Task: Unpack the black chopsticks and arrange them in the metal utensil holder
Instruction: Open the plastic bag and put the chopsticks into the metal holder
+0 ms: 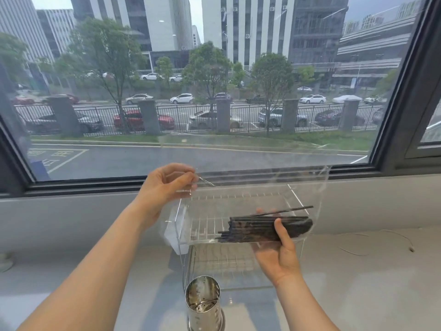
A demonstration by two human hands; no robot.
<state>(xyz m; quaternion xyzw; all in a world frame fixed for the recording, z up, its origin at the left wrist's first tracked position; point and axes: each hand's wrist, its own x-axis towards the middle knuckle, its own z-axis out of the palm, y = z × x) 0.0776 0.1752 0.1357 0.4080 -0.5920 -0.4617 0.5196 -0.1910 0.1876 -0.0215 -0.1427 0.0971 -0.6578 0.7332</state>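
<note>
A bundle of black chopsticks (260,226) lies inside a clear plastic box (205,218) held in the air over the sill. My right hand (278,249) grips the box from below at its right end, thumb pressed over the chopsticks. My left hand (167,187) pinches the edge of the box's clear lid (238,163), which stands lifted up. One chopstick sticks out slightly above the bundle. The metal utensil holder (204,304), a perforated shiny cylinder, stands upright and empty at the bottom centre, below the box.
The pale sill surface (358,283) runs left to right under a large window (214,91). A thin wire (381,240) lies on the sill at the right. A round object (4,261) sits at the far left edge.
</note>
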